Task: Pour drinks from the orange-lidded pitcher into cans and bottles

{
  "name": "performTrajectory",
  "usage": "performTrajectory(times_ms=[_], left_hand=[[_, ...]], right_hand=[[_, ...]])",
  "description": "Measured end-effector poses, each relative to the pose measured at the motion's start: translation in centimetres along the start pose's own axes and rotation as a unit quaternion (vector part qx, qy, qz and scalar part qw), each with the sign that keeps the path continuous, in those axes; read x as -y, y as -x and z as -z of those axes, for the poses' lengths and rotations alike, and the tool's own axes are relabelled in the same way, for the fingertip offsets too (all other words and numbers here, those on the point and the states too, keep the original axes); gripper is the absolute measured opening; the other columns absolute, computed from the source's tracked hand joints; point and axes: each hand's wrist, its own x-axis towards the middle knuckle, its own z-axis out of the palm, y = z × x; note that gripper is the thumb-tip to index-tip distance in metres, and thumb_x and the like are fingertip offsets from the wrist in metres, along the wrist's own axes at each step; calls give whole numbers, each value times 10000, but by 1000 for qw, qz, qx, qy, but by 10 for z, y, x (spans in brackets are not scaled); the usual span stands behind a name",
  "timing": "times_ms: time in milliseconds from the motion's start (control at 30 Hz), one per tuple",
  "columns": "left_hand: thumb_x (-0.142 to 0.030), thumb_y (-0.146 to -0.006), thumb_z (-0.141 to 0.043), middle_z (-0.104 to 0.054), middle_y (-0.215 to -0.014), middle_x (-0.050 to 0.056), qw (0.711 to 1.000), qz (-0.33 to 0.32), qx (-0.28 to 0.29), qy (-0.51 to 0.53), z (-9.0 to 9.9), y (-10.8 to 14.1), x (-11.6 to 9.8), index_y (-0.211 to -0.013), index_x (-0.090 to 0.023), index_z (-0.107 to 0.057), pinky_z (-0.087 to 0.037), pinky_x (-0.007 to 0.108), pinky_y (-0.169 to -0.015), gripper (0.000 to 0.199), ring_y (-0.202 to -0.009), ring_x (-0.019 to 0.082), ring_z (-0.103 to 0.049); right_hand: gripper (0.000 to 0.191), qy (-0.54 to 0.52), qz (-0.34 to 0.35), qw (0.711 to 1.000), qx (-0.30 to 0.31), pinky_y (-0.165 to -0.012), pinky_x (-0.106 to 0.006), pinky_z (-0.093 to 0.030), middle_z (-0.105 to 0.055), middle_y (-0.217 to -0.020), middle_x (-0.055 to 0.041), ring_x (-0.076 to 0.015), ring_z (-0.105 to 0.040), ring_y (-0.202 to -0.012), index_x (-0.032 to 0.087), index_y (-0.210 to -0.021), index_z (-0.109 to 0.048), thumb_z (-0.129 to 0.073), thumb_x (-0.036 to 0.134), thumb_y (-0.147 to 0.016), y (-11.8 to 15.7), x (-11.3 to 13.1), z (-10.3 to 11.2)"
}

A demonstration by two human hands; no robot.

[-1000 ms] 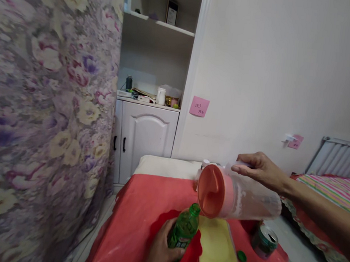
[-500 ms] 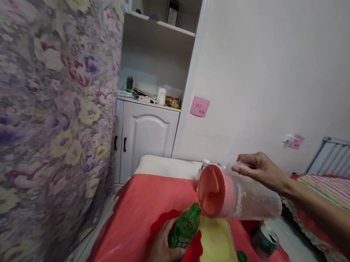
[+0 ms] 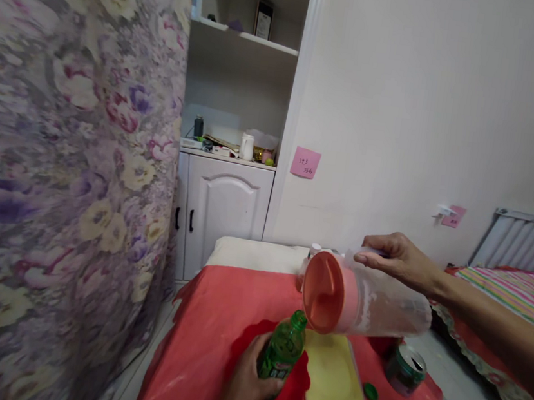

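My left hand is wrapped round a green plastic bottle, which leans a little to the right with its mouth uncapped. My right hand grips the handle of a clear pitcher with an orange-pink lid. The pitcher lies tilted almost on its side, some liquid along its lower wall, and the lid's lower edge is right by the bottle's mouth. Whether liquid is flowing between them I cannot make out. Beneath the bottle is a red scalloped tray. A green bottle cap lies to the right.
A yellow cloth lies on the red table cover. An opened can stands near the right edge. Behind the lid is a clear bottle with a white cap. A floral curtain hangs at left; a bed is at right.
Almost nothing differs. Both hands hold the bottle and the tilted pitcher in nearly the same places, and the view has shifted very slightly.
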Motion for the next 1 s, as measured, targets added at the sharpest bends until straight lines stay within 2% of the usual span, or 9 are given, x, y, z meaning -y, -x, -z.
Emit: performTrajectory(times_ms=[467,700,1000], left_hand=[[-105,-488,-706,-745,-1129,91,1000,2,-2,8,0,0,-1,-1188,-181,-633,-489,398,-949,708,-1091,335,-664],[-89,-492,-695,-742,-1108,93,1000,9,-4,-2,-1,1,-3,-1189,-177,-633,-504,391,-907,705,-1049,326,-672],[-83,-485,-722,-743,-1125,89,1000,4,-10,5,1,-2,1,-1186,-181,-644,-494,395,-957,713,-1094,333,-661]], right_hand=[[471,0,1,1000,7,-522,-271,-253,-376,-609,52,-113,-358,-568,189,-652,-548,-598,577,-914,0,-1,0],[488,7,3,1000,5,-522,-270,-255,-363,-607,56,-111,-349,-562,194,-638,-525,-588,590,-918,0,4,0],[484,-3,-2,1000,5,-511,-267,-256,-374,-603,50,-112,-357,-562,194,-634,-531,-603,589,-904,0,5,-1]])
